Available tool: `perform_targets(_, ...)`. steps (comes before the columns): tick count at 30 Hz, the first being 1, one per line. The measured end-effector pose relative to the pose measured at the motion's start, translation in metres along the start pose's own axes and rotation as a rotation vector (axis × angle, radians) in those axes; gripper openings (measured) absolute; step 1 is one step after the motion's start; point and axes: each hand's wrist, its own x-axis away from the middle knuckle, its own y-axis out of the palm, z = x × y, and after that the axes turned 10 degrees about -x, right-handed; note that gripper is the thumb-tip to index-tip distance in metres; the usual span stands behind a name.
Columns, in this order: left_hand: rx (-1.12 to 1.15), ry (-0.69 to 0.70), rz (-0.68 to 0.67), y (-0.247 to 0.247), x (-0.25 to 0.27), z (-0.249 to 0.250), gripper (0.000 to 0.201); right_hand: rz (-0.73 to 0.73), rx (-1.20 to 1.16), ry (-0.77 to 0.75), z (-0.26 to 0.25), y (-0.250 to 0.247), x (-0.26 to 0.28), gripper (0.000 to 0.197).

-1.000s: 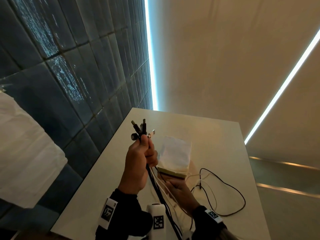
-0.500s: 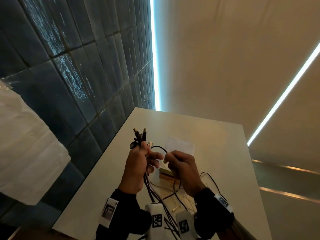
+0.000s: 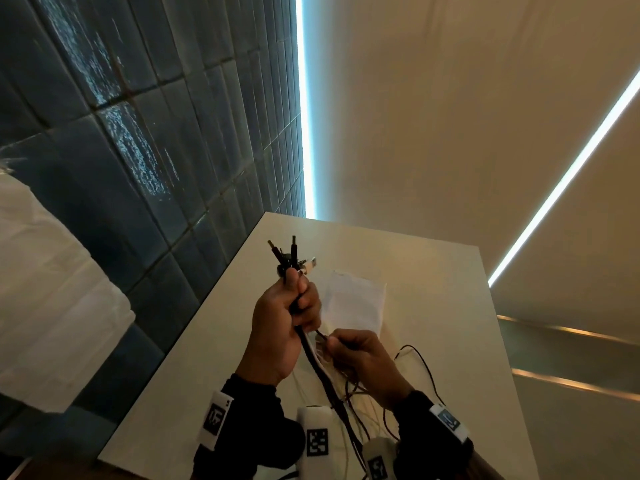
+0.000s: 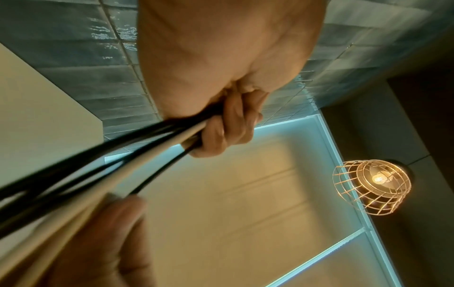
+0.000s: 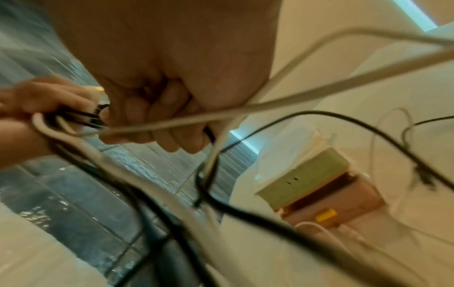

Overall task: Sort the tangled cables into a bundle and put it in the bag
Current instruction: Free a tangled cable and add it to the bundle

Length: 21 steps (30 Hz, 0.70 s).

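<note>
Nearest the person, loose black and white cables (image 3: 349, 407) hang slack from both hands and trail over the near part of the table (image 3: 450, 306), one thin black loop (image 3: 420, 362) lying out to the right. These strands are not yet gathered, so the sorting looks only partly done. Just above them the right hand (image 3: 363, 358) has its fingers curled round a few strands, seemingly drawing them toward the others. Beside it, slightly farther and to the left, the left hand (image 3: 280, 327) is clamped round the collected cable ends, whose plugs (image 3: 291, 256) stick up together above the fist. Farther on, the white bag (image 3: 356, 299) lies flat on the table, with nothing visibly in it; bundling and bagging appear to remain.
</note>
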Motion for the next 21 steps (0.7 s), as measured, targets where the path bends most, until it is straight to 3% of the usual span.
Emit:
perform_targets(10,-0.036,0.008,-0.025,-0.002,0.004,0.004,0.030,0.189,0.203,0.046,0.065,-0.025,-0.003,0.033)
perform_targets(21,-0.022,0.033,-0.021,-0.007,0.009,0.013,0.031,0.213,0.139,0.199,0.090,-0.024,0.002,0.049)
